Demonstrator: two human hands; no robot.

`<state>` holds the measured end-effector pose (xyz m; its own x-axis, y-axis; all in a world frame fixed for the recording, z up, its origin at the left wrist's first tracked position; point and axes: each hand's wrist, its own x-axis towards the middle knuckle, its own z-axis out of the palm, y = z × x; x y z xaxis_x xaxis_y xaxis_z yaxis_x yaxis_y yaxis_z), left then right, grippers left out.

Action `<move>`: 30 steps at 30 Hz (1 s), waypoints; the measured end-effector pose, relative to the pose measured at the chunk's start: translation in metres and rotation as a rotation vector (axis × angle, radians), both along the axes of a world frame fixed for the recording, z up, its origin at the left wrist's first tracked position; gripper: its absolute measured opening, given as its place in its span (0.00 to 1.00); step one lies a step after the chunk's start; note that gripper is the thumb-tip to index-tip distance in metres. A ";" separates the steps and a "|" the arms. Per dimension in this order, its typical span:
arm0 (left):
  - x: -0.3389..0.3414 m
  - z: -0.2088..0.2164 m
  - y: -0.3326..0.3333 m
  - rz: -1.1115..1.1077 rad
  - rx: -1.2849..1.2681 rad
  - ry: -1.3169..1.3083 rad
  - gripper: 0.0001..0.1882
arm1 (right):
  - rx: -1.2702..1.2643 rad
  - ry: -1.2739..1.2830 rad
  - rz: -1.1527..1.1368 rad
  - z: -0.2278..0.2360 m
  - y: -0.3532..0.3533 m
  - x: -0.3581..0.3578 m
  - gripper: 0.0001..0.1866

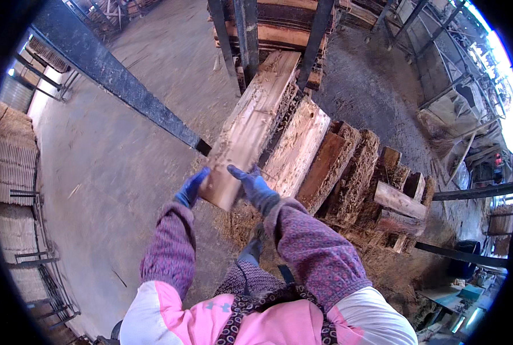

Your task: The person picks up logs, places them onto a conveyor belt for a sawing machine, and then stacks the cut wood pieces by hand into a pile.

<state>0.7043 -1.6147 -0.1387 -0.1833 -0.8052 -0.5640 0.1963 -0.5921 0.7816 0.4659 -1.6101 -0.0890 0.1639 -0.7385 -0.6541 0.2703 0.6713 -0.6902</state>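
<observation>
Left hand (193, 187), in a blue glove, is closed around the left edge of a long pale board (248, 123) at its near end, while the right hand (253, 185), gloved alike, clasps the opposite edge with a finger on the upper face; what its other fingers do underneath is hidden. That board lies in front of the person, pointing away, its far end by the dark uprights (248, 43), its top flecked with wood crumbs. I judge the step in hand to be handling this one piece by its end, whether lifting, sliding or squaring it I cannot tell; the next move seems to call for both hands bearing evenly on the edges, with the far end kept clear of the metal. By count: two hands, one board between them, and just to its right one second pale board (298, 146), then one reddish-brown timber (321, 172) and one shaggy, rough-sided piece (354, 181). Further right the shorter pieces overlap too much to number surely, though one pale short block (400, 199) lies uppermost. Three uprights stand near the far end, one long dark beam (124, 86) slants in from the upper left, and two dark bars (475, 192) reach in at the right.
</observation>
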 end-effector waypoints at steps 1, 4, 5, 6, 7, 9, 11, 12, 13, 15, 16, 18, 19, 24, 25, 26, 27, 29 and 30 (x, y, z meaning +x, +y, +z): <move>-0.027 0.021 0.003 -0.199 -0.320 -0.318 0.24 | -0.084 0.117 -0.107 -0.039 -0.010 -0.007 0.31; -0.052 0.034 0.049 -0.067 -0.002 -0.007 0.24 | -0.218 -0.533 -0.038 -0.044 0.025 -0.069 0.17; -0.074 0.043 0.057 -0.120 0.084 0.204 0.25 | -0.075 -0.461 -0.058 -0.032 0.037 -0.099 0.16; -0.094 0.049 0.063 -0.196 0.176 0.414 0.26 | -0.080 -0.286 -0.141 -0.029 0.059 -0.128 0.18; -0.096 0.004 0.071 -0.195 0.233 0.838 0.28 | -0.077 -0.207 -0.097 0.002 0.076 -0.141 0.20; -0.177 0.042 0.082 -0.041 0.074 0.595 0.38 | 0.140 -0.425 -0.154 0.036 0.137 -0.167 0.22; -0.245 0.078 0.080 -0.082 -0.042 0.648 0.42 | 0.014 -0.130 -0.234 0.015 0.228 -0.179 0.20; -0.266 0.049 0.085 -0.128 0.096 0.820 0.43 | 0.046 -0.195 -0.295 -0.022 0.281 -0.185 0.23; -0.288 0.017 0.089 -0.171 0.258 0.976 0.43 | 0.149 -0.386 -0.379 -0.046 0.323 -0.188 0.25; -0.331 0.016 0.114 -0.255 0.257 1.291 0.40 | 0.190 -0.474 -0.444 -0.070 0.388 -0.203 0.30; -0.351 0.017 0.143 -0.134 0.336 1.040 0.38 | 0.175 -0.442 -0.437 -0.062 0.406 -0.214 0.30; -0.376 -0.005 0.185 -0.178 0.310 1.022 0.36 | 0.115 -0.374 -0.420 -0.022 0.428 -0.241 0.29; -0.398 0.016 0.210 -0.180 0.273 0.899 0.35 | 0.091 -0.333 -0.440 0.002 0.442 -0.258 0.29; -0.473 0.034 0.328 -0.314 -0.090 0.355 0.22 | -0.462 0.287 -0.382 0.052 0.509 -0.366 0.27; -0.493 0.044 0.356 -0.398 -0.103 0.325 0.23 | -0.393 0.435 -0.398 0.067 0.523 -0.385 0.28; -0.512 0.053 0.386 -0.484 -0.112 0.298 0.25 | -0.121 0.319 -0.428 0.077 0.548 -0.400 0.29; -0.529 0.056 0.407 -0.596 -0.119 0.331 0.26 | -0.120 0.257 -0.584 0.071 0.586 -0.401 0.30; -0.565 0.071 0.461 -0.738 -0.062 0.410 0.25 | -0.174 0.179 -0.930 0.052 0.661 -0.411 0.32; -0.573 0.080 0.480 -0.781 -0.029 0.419 0.25 | -0.207 0.311 -0.916 0.076 0.683 -0.404 0.30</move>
